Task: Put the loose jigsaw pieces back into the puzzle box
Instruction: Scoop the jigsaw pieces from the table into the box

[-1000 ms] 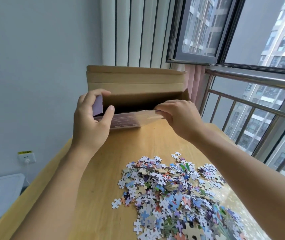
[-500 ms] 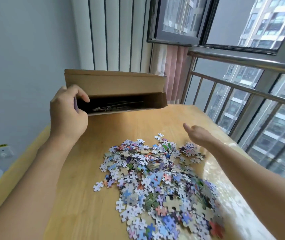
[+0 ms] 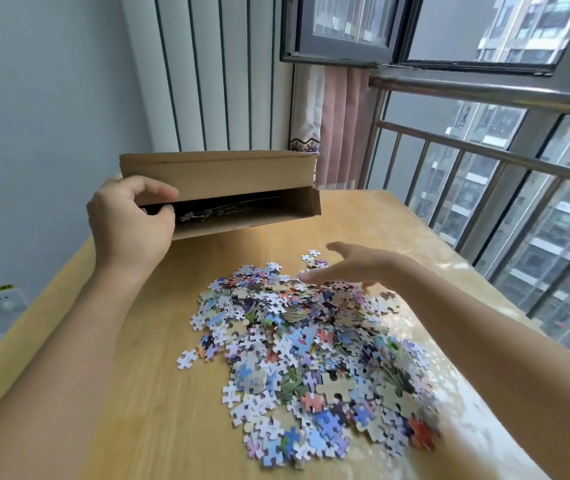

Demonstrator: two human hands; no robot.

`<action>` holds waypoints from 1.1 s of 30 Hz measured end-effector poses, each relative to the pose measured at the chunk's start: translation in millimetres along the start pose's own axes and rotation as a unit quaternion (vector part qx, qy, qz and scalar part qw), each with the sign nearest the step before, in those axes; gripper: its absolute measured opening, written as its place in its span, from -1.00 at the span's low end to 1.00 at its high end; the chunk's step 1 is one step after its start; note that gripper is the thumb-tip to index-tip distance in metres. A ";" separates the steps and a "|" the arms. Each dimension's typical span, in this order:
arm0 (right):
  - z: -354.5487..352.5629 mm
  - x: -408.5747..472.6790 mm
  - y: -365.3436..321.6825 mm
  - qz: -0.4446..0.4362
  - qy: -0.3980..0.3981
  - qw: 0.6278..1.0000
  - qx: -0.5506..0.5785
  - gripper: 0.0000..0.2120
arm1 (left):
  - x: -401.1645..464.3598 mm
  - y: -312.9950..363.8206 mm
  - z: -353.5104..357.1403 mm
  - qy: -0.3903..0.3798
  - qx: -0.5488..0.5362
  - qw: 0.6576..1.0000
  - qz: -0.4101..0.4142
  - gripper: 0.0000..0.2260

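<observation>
Step in hand, as I judge it: gathering a first handful from the heap; nearly all pieces lie outside the box.

Nearest: the spread heap of small multicoloured cardboard jigsaw pieces [image 3: 306, 344] on the pale wooden table [image 3: 131, 403], running from close to the camera out to just under the right fingertips.

Right hand [image 3: 349, 270]: forearm reaches in from the right, palm down, fingers straight and loosely spread, holding nothing; fingertips at the heap's far edge, contact uncertain.

Farther: left hand [image 3: 131, 220] grips the left end of the flat brown cardboard puzzle box [image 3: 221, 194], fingers curled over its upper edge, thumb below. Box is lifted and tilted, open mouth facing the heap; a few pieces show dimly inside.

Next move calls for: right fingers closing on a clump, then carrying it into the mouth just beyond them.
</observation>
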State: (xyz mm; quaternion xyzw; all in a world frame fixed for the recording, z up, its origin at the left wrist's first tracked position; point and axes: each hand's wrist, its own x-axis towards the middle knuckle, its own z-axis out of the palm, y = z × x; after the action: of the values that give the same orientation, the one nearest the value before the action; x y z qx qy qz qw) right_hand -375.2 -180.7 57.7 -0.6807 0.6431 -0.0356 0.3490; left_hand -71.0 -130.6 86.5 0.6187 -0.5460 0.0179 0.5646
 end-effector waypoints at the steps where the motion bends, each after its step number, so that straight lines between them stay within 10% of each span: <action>1: -0.1 1.8 -6.7 0.013 -0.026 1.000 -0.012 0.30 | 0.1 -0.5 0.3 -0.003 -0.004 1.000 -0.007 -0.78; 9: 25.7 1.1 -39.5 0.004 -0.060 0.985 -0.161 0.08 | -2.6 -4.5 2.0 -0.010 -0.033 0.999 -0.025 -0.74; 33: 9.2 -17.1 -18.6 -0.196 0.121 0.971 -0.065 -0.64 | 0.7 3.1 -8.0 -0.082 -0.067 0.994 -0.039 -0.46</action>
State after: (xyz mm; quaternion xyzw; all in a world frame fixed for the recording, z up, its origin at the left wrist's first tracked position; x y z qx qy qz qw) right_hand -357.7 -162.6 67.3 -0.8056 0.5350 -0.1435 0.2102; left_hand -68.1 -124.6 91.9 0.5995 -0.5659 -0.0915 0.5585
